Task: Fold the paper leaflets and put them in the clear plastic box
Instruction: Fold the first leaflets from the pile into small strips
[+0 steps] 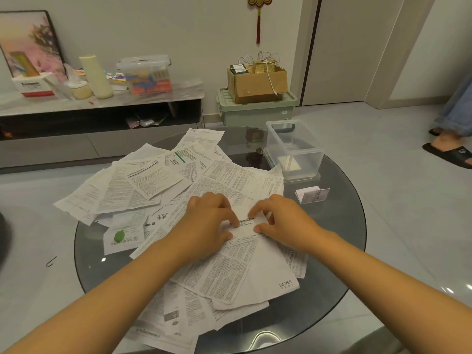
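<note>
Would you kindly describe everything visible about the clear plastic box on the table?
The clear plastic box is a see-through rectangular tub with rounded corners and a thick rim. It stands upright and open on what looks like its own lid, at the far right of the round glass table, beyond the spread of paper leaflets. A pale folded paper seems to lie on its bottom. Neither hand touches it.

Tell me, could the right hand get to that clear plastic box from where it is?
Probably yes. The right hand is pinching a leaflet, but the clear plastic box stands open on the same side, with only bare glass table between.
</note>
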A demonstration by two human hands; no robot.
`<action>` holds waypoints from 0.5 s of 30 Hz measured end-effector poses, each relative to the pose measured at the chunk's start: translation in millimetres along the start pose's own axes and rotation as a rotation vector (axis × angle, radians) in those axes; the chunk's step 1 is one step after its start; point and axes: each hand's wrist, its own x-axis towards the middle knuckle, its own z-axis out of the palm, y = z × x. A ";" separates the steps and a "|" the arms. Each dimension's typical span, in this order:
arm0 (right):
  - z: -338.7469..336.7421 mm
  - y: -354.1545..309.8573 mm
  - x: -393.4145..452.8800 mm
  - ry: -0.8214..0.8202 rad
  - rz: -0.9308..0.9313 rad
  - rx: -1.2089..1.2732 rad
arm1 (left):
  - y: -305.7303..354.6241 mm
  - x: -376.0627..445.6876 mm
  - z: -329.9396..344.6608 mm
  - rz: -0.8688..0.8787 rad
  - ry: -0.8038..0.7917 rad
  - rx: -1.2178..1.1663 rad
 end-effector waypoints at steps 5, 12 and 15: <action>-9.5 2.1 -2.9 -0.138 0.010 -0.021 | 3.1 -2.8 1.8 0.066 -0.125 0.026; -10.5 1.1 -6.6 -0.132 0.000 -0.011 | 4.2 -4.3 -6.7 0.058 -0.053 -0.076; -11.4 2.5 -6.6 -0.092 0.020 0.033 | 2.2 -3.6 -6.0 -0.022 -0.012 -0.173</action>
